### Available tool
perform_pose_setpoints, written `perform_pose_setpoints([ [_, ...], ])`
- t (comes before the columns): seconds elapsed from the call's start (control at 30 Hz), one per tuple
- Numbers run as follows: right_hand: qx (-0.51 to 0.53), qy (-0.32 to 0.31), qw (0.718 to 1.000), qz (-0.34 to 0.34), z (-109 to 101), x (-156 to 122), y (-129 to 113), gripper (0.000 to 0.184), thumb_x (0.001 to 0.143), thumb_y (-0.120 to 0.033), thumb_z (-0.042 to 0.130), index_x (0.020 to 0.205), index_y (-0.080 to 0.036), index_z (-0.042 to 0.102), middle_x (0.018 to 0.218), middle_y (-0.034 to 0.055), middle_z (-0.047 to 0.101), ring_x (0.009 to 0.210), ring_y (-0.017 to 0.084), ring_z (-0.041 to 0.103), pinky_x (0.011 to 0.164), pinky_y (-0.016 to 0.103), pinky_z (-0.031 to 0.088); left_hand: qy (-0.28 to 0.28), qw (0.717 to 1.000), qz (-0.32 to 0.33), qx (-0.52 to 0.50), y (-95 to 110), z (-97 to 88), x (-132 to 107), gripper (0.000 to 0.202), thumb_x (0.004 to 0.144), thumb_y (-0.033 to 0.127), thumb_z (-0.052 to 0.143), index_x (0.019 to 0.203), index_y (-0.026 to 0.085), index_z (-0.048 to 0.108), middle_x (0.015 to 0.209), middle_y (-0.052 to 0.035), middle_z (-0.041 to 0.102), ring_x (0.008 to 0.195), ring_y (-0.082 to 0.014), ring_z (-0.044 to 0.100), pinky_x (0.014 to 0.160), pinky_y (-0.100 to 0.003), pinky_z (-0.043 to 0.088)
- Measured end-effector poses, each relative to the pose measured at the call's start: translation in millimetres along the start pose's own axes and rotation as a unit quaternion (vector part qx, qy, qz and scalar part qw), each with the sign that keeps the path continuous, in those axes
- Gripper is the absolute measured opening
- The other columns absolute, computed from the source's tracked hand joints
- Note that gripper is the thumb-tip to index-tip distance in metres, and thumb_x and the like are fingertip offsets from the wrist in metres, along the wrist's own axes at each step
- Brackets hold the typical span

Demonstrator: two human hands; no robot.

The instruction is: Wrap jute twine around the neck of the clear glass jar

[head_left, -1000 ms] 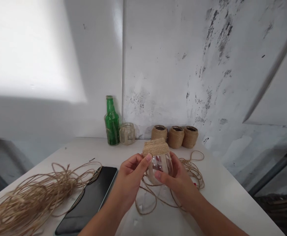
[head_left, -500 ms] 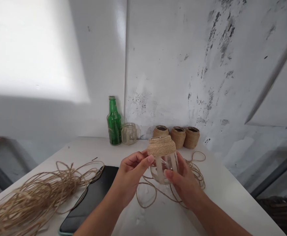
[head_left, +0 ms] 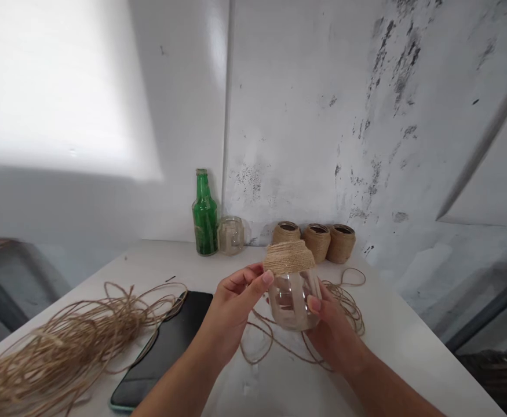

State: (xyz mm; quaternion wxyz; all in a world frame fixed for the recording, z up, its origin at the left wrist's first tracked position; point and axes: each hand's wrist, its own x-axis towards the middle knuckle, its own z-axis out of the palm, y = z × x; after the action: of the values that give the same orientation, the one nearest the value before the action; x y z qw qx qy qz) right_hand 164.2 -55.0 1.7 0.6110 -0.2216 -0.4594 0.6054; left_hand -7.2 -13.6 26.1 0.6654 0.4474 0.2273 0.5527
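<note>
Head view: right hand grips a clear, round glass jar, likely to steady it, while left hand pinches its brown twine wrap at left, perhaps securing coils.

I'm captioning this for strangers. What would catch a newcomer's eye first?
The green bottle stands out at the back of the table, before the pale wall. Nearer, the left hand and right hand hold a jar, its top wound with twine. A big tangle sprawls at left.
</note>
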Motion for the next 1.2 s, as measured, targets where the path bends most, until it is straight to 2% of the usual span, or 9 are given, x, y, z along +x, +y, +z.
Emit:
perform_pose_setpoints([
  [0.13, 0.021, 0.002, 0.999, 0.024, -2.7, -2.6, 5.5, 0.048, 0.09, -0.05, 0.079, 0.133, -0.03, 0.074, 0.126, 0.0087, 0.079, 0.125, 0.034, 0.07, 0.11, 0.05, 0.052, -0.02, 0.998, -0.056, -0.029, 2.3, 4.8, -2.9, 0.053, 0.073, 0.048, 0.097, 0.055, 0.019, 0.056, 0.062, 0.0026, 0.059, 0.063, -0.0122, 0.05, 0.059, -0.023, 0.043],
  [0.23, 0.014, -0.008, 0.999, 0.042, -3.5, -2.3, 3.9, 0.047, 0.091, -0.05, 0.078, 0.133, -0.03, 0.074, 0.129, 0.0085, 0.078, 0.125, 0.034, 0.07, 0.109, 0.05, 0.053, -0.015, 0.997, -0.066, -0.041, 1.7, 5.9, -2.7, 0.056, 0.069, 0.05, 0.099, 0.055, 0.02, 0.054, 0.059, 0.0033, 0.057, 0.06, -0.0116, 0.046, 0.056, -0.023, 0.04],
  [0.33, -0.009, -0.003, 0.999, 0.053, -5.3, 0.3, 1.7, 0.05, 0.094, -0.052, 0.075, 0.139, -0.03, 0.07, 0.135, 0.0086, 0.076, 0.129, 0.034, 0.067, 0.109, 0.049, 0.054, 0.002, 0.998, -0.05, -0.041, -1.0, 4.3, -0.9, 0.057, 0.068, 0.052, 0.099, 0.055, 0.02, 0.053, 0.06, 0.0033, 0.056, 0.061, -0.0117, 0.046, 0.058, -0.023, 0.041],
  [0.5, -0.073, 0.06, 0.994, 0.058, -8.3, 2.1, 6.8, 0.051, 0.099, -0.054, 0.072, 0.146, -0.035, 0.064, 0.146, 0.0045, 0.07, 0.139, 0.029, 0.06, 0.116, 0.046, 0.049, 0.047, 0.999, 0.006, 0.015, -7.3, 1.1, 1.7, 0.053, 0.073, 0.05, 0.096, 0.058, 0.018, 0.056, 0.067, 0.0018, 0.061, 0.07, -0.0125, 0.05, 0.068, -0.023, 0.042],
  [0.67, -0.136, 0.077, 0.987, 0.025, -1.9, 0.4, 9.3, 0.054, 0.097, -0.057, 0.075, 0.146, -0.039, 0.062, 0.151, 0.0017, 0.067, 0.144, 0.025, 0.057, 0.126, 0.044, 0.039, 0.002, 0.993, 0.068, 0.101, -13.1, 3.0, 1.4, 0.051, 0.079, 0.045, 0.091, 0.055, 0.019, 0.055, 0.074, -0.0006, 0.062, 0.075, -0.0157, 0.054, 0.072, -0.027, 0.043],
  [0.8, -0.178, 0.093, 0.98, 0.007, -1.5, -0.1, 7.3, 0.056, 0.097, -0.061, 0.073, 0.146, -0.037, 0.062, 0.151, 0.0039, 0.067, 0.144, 0.027, 0.058, 0.124, 0.045, 0.042, -0.03, 0.987, 0.092, 0.13, -12.7, 4.0, -0.1, 0.049, 0.085, 0.041, 0.085, 0.055, 0.019, 0.053, 0.082, -0.0029, 0.065, 0.079, -0.0172, 0.056, 0.075, -0.029, 0.045],
  [0.93, -0.139, 0.087, 0.986, 0.011, -10.3, 0.0, 9.9, 0.055, 0.1, -0.06, 0.069, 0.15, -0.039, 0.059, 0.155, 0.0039, 0.064, 0.145, 0.028, 0.058, 0.124, 0.048, 0.042, -0.048, 0.987, 0.093, 0.118, -9.3, 4.2, -1.5, 0.05, 0.089, 0.039, 0.083, 0.055, 0.02, 0.051, 0.083, -0.0028, 0.064, 0.081, -0.018, 0.057, 0.079, -0.029, 0.047],
  [1.07, -0.103, 0.067, 0.992, 0.006, -14.1, -0.2, 12.0, 0.053, 0.102, -0.055, 0.068, 0.152, -0.042, 0.055, 0.157, 0.0014, 0.063, 0.146, 0.027, 0.056, 0.125, 0.048, 0.042, -0.051, 0.989, 0.093, 0.105, -6.6, 5.4, -2.3, 0.046, 0.088, 0.035, 0.084, 0.055, 0.02, 0.056, 0.08, -0.0022, 0.063, 0.086, -0.0195, 0.061, 0.085, -0.03, 0.05],
  [1.2, -0.088, 0.077, 0.993, 0.011, -13.8, -1.0, 13.1, 0.053, 0.101, -0.055, 0.069, 0.151, -0.042, 0.056, 0.155, 0.0015, 0.064, 0.145, 0.028, 0.058, 0.123, 0.05, 0.044, -0.064, 0.989, 0.086, 0.098, -5.4, 5.8, -2.9, 0.043, 0.088, 0.034, 0.084, 0.056, 0.02, 0.059, 0.092, -0.005, 0.071, 0.091, -0.0204, 0.064, 0.091, -0.033, 0.051],
])
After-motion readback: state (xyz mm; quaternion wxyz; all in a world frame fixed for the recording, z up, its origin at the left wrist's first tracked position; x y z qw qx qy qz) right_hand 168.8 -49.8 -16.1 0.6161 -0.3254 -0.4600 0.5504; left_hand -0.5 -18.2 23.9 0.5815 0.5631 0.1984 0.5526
